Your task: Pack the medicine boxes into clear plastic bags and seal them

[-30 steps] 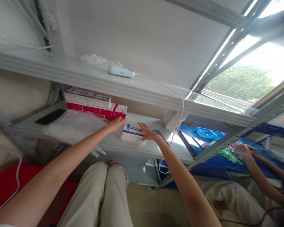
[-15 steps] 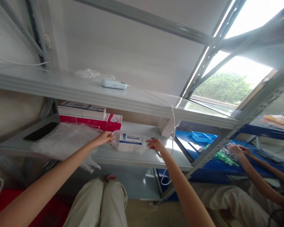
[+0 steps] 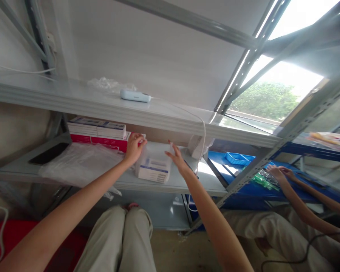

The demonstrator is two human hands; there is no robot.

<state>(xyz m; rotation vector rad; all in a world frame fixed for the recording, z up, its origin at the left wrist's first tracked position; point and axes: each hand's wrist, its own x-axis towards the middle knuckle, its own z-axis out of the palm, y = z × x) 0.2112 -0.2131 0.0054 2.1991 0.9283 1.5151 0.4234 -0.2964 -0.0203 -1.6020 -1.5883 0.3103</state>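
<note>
A white box with a blue stripe (image 3: 153, 170) sits inside a clear plastic bag (image 3: 139, 160) on the lower grey shelf. My left hand (image 3: 134, 148) is closed in a pinch on the bag's upper left edge, behind and left of the box. At the upper right edge, my right hand (image 3: 176, 155) has its thumb and fingers on the film, with some fingers stretched out. Neither hand touches the box itself. Left of them lies a heap of clear plastic bags (image 3: 76, 160), and red boxes (image 3: 113, 143) stand behind my left hand.
White-and-blue boxes (image 3: 98, 127) are stacked on the red ones. A pale handheld device (image 3: 135, 95) with a white cable lies on the upper shelf (image 3: 102, 109). At right, a co-worker's hands (image 3: 277, 173) are near green and silvery items, with a blue tray (image 3: 239, 158) behind.
Both hands have moved up and away from me, drawing the bag's edges up behind the box. The box now shows more of its front side.
</note>
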